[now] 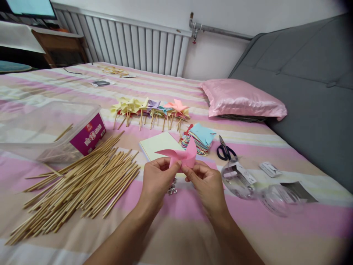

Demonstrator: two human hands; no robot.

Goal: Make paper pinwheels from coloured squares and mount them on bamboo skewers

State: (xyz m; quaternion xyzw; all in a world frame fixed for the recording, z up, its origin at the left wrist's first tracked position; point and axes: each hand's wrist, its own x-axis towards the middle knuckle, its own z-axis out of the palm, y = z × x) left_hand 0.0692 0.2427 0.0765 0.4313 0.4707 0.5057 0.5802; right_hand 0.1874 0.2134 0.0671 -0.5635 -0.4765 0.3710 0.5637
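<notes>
A pink paper pinwheel [190, 154] is held up between both my hands, its curved blades pointing left and upward. My left hand [158, 178] pinches its lower left side with thumb and fingers. On the other side my right hand [205, 182] grips the lower right, the thumb pressed near the centre. Below them on the bedspread lies a little heap of shiny metal pins [172, 187], partly hidden by my hands. A stack of pale square paper [162, 141] is just behind the pinwheel. Cut, coloured paper pieces [202, 136] are piled to its right.
Many wooden sticks [88, 184] spread at left beside a clear plastic box [55, 106]. Finished pinwheels [149, 106] lie in a row behind. Scissors [225, 149], clear plastic packaging [239, 184] and a small white packet [270, 169] are at right. A pink pillow [242, 97] lies beyond.
</notes>
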